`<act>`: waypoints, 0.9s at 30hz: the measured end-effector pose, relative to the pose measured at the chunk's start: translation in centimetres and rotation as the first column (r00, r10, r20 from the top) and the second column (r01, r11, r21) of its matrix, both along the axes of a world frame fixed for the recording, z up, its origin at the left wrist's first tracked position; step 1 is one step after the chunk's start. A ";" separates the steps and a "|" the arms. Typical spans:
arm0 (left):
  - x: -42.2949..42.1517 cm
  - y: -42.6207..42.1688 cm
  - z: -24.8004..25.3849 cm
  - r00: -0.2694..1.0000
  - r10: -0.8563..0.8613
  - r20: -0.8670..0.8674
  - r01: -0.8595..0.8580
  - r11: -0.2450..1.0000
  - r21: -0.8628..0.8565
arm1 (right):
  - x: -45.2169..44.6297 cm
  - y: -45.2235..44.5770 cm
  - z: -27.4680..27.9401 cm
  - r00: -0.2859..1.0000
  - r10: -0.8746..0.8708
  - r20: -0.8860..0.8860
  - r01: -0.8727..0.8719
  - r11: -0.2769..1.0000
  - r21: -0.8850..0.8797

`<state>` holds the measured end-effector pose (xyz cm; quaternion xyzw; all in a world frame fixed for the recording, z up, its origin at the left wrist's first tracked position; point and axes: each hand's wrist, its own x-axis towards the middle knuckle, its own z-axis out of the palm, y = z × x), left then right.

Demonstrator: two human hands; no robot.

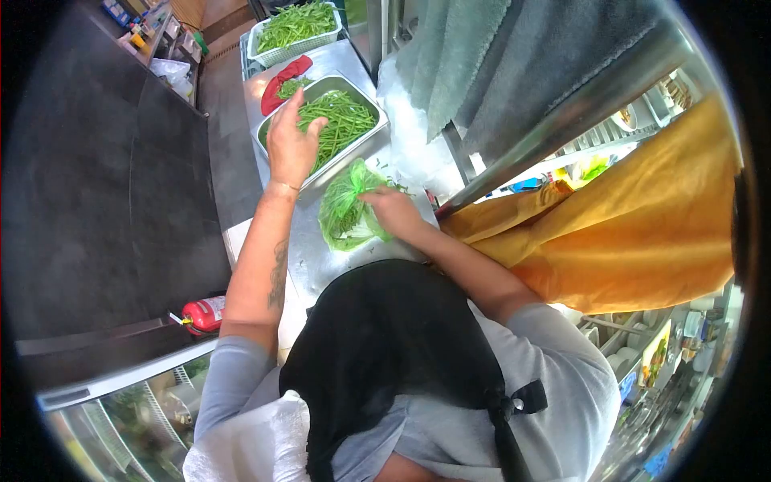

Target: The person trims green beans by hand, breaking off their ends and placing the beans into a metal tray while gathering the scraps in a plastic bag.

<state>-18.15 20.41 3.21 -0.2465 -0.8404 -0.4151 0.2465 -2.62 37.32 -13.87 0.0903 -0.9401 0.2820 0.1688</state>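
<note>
Head view: green plastic bag (pixel 337 221) sits on the tabletop (pixel 309 261), just on the near side of the steel pan (pixel 371 140) of green beans (pixel 344 120). Right hand (pixel 391 211): fingers pinching the bag's bunched top. Left hand (pixel 291 149): over the pan's left side, fingers loosely spread, no visible load; can't tell if it touches beans. Risks: film looks thin, could tear if yanked at that single pinch; left wrist catching the pan rim could shift it and spill beans.
</note>
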 end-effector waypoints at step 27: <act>9.0 -2.7 -14.2 0.838 -0.106 0.535 0.325 0.885 -0.333 | 0.2 1.9 -0.4 0.988 -0.062 0.142 0.075 0.993 -0.090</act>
